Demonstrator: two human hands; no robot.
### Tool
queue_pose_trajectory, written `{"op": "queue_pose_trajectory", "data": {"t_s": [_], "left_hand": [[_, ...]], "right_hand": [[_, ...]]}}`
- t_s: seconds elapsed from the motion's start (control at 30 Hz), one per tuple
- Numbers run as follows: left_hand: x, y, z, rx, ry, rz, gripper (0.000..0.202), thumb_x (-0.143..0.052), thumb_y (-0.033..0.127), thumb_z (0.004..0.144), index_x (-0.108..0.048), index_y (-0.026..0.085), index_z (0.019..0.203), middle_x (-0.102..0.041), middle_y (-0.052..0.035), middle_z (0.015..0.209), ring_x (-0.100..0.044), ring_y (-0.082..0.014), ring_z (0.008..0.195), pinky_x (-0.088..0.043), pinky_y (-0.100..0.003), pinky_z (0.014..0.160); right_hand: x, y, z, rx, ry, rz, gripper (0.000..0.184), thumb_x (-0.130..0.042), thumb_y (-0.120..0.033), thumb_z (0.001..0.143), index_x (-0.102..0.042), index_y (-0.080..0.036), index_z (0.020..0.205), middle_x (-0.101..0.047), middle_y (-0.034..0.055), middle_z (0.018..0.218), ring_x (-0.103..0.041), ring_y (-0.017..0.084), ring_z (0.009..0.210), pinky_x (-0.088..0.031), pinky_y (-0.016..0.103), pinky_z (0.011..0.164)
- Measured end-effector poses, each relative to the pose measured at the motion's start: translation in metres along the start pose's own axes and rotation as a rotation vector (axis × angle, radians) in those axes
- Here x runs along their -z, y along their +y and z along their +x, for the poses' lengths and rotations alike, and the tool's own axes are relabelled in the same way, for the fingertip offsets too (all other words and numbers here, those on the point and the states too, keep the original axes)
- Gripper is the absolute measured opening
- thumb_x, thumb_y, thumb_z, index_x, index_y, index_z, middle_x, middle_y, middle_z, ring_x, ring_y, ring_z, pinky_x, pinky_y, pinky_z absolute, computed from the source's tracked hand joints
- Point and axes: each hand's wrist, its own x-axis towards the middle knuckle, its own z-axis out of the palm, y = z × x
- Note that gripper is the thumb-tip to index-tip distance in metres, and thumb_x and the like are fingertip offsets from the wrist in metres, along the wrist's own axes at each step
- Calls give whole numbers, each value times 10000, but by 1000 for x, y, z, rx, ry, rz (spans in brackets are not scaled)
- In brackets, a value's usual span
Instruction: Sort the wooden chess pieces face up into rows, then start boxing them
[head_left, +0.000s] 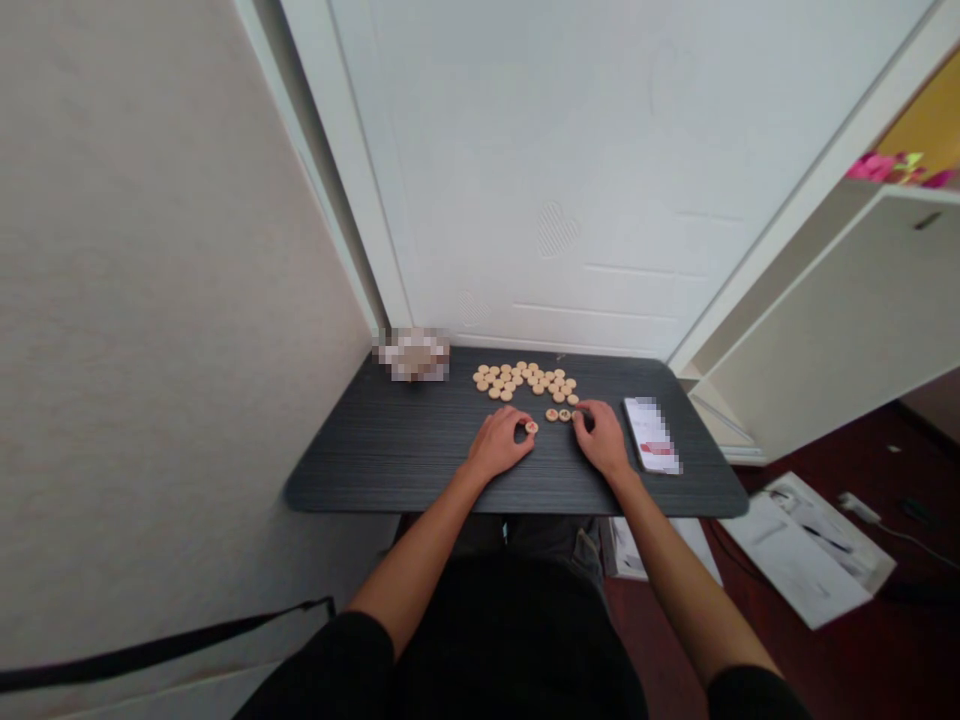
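My left hand pinches a round wooden Chinese chess piece with a red character between thumb and forefinger, low over the dark table or resting on it; I cannot tell which. Just beyond lies a short row: a red-marked piece, a dark-marked piece, and an end piece partly covered by the fingers of my right hand. Those fingers are closed around the end piece. Farther back, several more pieces lie in a loose cluster, their tops looking plain.
The dark wood-grain table meets a white panelled door behind. A blurred pale item sits at the back left. A phone-like white slab lies at the right. White boxes stand on the red-brown floor.
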Motion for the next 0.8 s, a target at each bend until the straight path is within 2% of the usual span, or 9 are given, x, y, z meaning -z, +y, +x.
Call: {"op": "queue_pose_trajectory", "data": {"t_s": [0.23, 0.5, 0.8], "left_hand": [[-8, 3, 10, 94, 16, 44, 185, -637, 287, 877, -688, 251, 1051, -683, -41, 1054, -628, -224, 1030, -473, -344, 878], [-17, 3, 23, 124, 25, 58, 218, -631, 323, 898, -684, 261, 1099, -683, -46, 1073, -627, -218, 1041, -471, -329, 881], [-19, 0, 23, 110, 31, 42, 219, -623, 333, 906, -689, 265, 1103, -682, -47, 1084, -630, -221, 1043, -479, -336, 900]], "right_hand": [[-4, -2, -2, 31, -66, 1, 211, -542, -293, 902, -663, -216, 1056, -686, 113, 1062, -613, 277, 1034, -484, 435, 955], [-3, -2, -2, 42, -100, -18, 222, -565, -282, 887, -663, -216, 1075, -687, 111, 1079, -607, 283, 1047, -473, 436, 966], [-5, 3, -3, 28, -103, -45, 222, -554, -234, 871, -668, -213, 1060, -689, 111, 1051, -605, 287, 1029, -471, 435, 942]]}}
